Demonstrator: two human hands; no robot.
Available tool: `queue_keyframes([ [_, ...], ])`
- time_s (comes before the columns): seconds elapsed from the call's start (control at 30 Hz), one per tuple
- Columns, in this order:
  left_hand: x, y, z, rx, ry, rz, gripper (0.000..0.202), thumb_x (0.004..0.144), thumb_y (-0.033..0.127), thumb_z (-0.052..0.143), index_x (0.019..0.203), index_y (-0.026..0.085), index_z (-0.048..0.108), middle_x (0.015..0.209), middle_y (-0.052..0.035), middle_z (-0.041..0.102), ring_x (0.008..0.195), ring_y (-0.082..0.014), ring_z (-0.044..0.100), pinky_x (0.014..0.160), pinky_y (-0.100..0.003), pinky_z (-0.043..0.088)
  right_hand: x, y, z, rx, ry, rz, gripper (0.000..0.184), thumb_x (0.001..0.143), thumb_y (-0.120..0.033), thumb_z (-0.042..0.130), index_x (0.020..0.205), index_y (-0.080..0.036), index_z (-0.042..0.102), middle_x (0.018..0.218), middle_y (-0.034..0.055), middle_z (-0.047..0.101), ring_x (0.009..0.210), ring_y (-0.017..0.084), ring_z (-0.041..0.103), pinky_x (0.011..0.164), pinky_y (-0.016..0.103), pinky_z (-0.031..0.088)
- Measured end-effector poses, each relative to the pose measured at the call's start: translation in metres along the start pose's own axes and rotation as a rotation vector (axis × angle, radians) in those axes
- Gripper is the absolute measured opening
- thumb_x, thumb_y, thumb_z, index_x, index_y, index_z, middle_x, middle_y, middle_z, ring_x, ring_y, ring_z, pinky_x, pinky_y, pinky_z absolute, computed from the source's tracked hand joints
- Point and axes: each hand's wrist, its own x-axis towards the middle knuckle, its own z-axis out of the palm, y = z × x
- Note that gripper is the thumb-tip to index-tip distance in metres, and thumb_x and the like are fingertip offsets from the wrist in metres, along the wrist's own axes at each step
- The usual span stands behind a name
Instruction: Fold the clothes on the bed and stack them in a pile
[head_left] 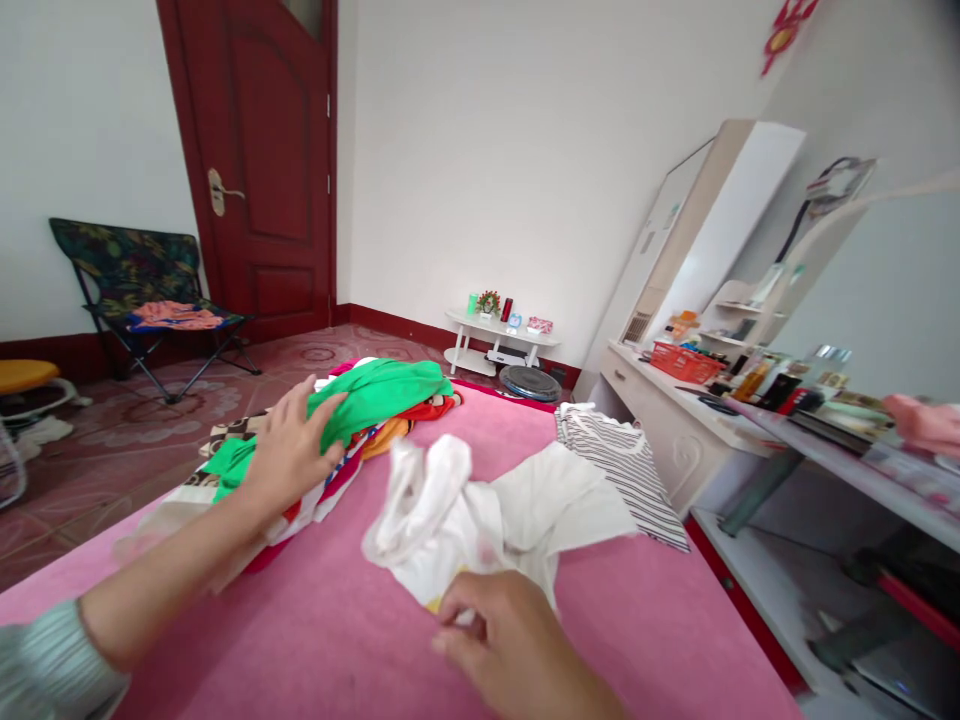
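My left hand is over the heap of clothes at the left of the bed, its fingers spread on or just above a bright green garment. Red, orange and patterned clothes lie under the green one. My right hand is low in the middle, thumb and fingers curled together at the near edge of a crumpled white garment. A bit of white shows between those fingers, and a yellow patch is beside them. An off-white garment lies flat to the right, partly over a striped garment.
Everything lies on a pink bed cover. Right of the bed stands a dressing table with a red basket and bottles. A folding chair holds clothes at the left. A low white stand is by the far wall.
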Motion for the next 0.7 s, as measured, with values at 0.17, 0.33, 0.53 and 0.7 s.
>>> queue_keyframes([
  [0.17,-0.024,0.084,-0.013,-0.344,-0.11,0.314,0.045,0.087,0.028,0.047,0.131,0.026,0.048,0.15,-0.0055,0.027,0.136,-0.0288,0.027,0.111,-0.048,0.026,0.013,0.041,-0.018,-0.004,0.31,0.051,0.019,0.083,-0.026,0.048,0.076,-0.021,0.065,0.075,0.0011,0.066,0.072,0.016,0.059,0.068,0.025,0.042],
  [0.33,-0.057,0.128,0.015,-0.535,-0.482,0.448,0.074,0.081,0.028,0.059,0.146,0.032,0.023,0.154,-0.0059,0.015,0.135,-0.0273,0.03,0.107,-0.043,0.035,0.028,0.131,-0.029,-0.086,0.374,0.12,0.039,0.068,-0.014,0.053,0.106,-0.018,0.063,0.101,0.0069,0.062,0.088,0.019,0.059,0.077,0.03,0.046],
  [0.53,-0.056,0.129,0.012,-0.435,-0.64,0.448,0.043,0.083,0.024,0.055,0.125,0.03,0.05,0.114,-0.0044,0.056,0.095,-0.0202,0.06,0.079,-0.03,0.048,0.024,0.157,-0.022,-0.189,0.293,0.135,0.043,0.072,-0.019,0.054,0.114,-0.023,0.062,0.08,0.0016,0.06,0.068,0.016,0.056,0.066,0.028,0.045],
  [0.7,-0.054,0.126,-0.014,-0.396,-0.63,0.516,0.012,0.084,0.019,0.05,0.09,0.021,0.06,0.098,-0.0051,0.059,0.092,-0.0209,0.058,0.079,-0.031,0.046,0.027,0.135,-0.029,0.001,0.387,0.17,0.016,0.078,-0.029,0.053,0.079,-0.022,0.067,0.065,0.0007,0.064,0.059,0.016,0.058,0.056,0.027,0.042],
])
